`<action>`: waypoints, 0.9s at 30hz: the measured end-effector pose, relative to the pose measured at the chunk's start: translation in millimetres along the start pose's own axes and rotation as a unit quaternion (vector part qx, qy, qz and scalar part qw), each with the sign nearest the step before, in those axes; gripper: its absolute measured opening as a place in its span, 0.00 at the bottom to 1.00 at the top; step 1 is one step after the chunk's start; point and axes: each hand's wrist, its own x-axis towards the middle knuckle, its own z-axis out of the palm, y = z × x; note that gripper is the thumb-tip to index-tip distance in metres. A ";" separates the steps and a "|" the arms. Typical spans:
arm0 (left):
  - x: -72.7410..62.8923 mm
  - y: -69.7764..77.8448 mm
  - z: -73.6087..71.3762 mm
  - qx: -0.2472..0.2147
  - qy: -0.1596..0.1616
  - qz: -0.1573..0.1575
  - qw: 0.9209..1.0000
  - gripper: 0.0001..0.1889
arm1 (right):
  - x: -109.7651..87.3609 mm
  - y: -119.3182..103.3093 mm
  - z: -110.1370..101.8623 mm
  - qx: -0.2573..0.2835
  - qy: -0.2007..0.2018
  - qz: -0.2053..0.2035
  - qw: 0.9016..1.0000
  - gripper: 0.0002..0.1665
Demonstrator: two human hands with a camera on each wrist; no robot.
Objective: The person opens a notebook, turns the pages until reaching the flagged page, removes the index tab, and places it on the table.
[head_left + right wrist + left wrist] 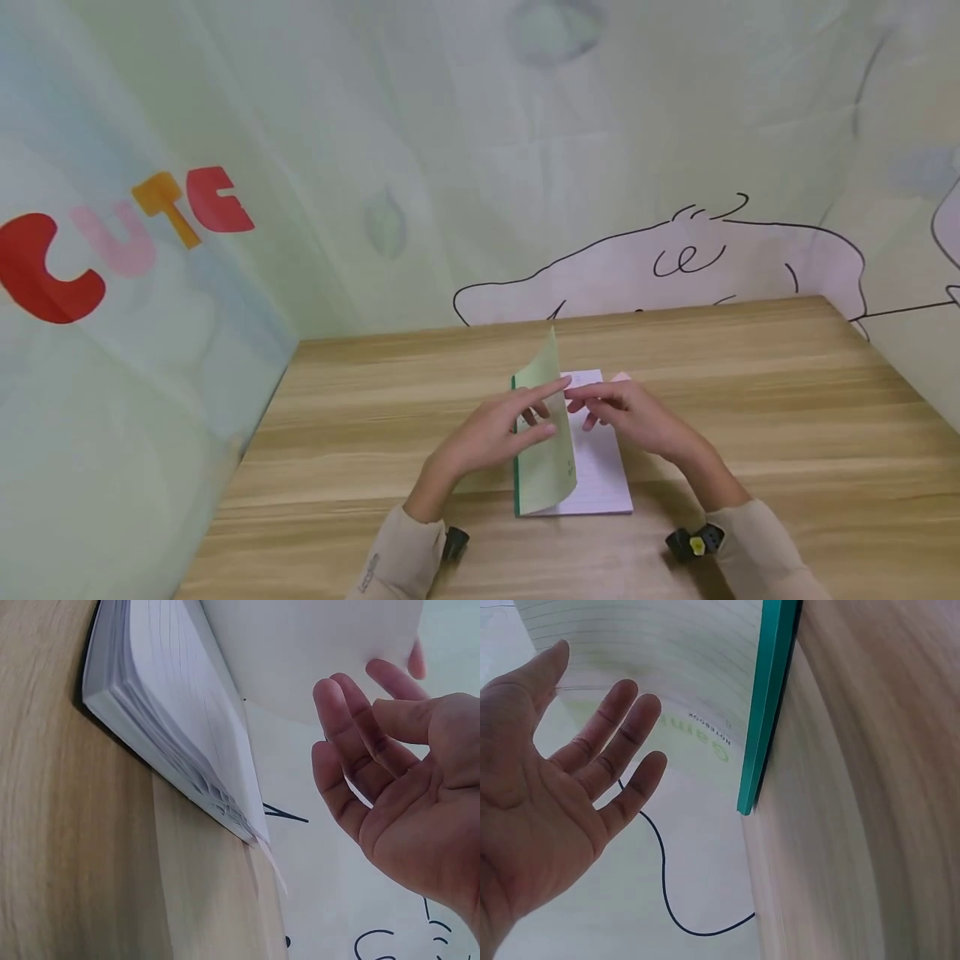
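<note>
A notebook (600, 475) with a dark green spine (88, 652) lies on the table, its lined pages showing. Its pale green front cover (545, 471) stands raised and slightly curved near the spine side. My left hand (495, 429) is at the cover's left face, fingers spread, index finger reaching past its free edge. In the left wrist view, the left hand (562, 780) has loosely extended fingers beside the cover and a lined sheet (652, 645). My right hand (633, 417) hovers over the pages, fingers gently bent, fingertips close to the cover's edge; contact is unclear.
The wood-grain table (360, 417) extends around the notebook. A small pink piece (621, 377) shows behind the right hand. Pale printed curtains (450, 167) stand behind and to the left. Dark wrist devices (693, 543) sit at both sleeves.
</note>
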 end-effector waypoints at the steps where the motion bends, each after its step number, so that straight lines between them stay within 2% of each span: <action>1: -0.8 -0.3 -0.3 -0.002 0.001 -0.002 1.000 0.30 | -0.5 0.4 0.2 0.000 -0.001 0.001 1.000 0.19; 8: -4.8 -3.3 -5.7 0.011 0.012 -0.016 1.000 0.23 | -4.9 2.8 -1.8 0.003 -0.007 0.012 1.000 0.19; 17: 0.4 -3.4 -15.7 0.001 0.030 -0.036 0.999 0.11 | -4.9 3.2 -11.2 -0.004 0.006 0.029 1.000 0.17; 22: -2.8 -3.5 -21.1 -0.003 0.054 -0.053 0.997 0.07 | -4.4 2.4 -12.4 0.004 0.019 0.063 0.998 0.19; 27: -11.4 -6.2 -28.4 0.007 0.073 -0.066 0.995 0.08 | -4.2 2.6 -10.9 -0.005 0.053 0.125 0.991 0.21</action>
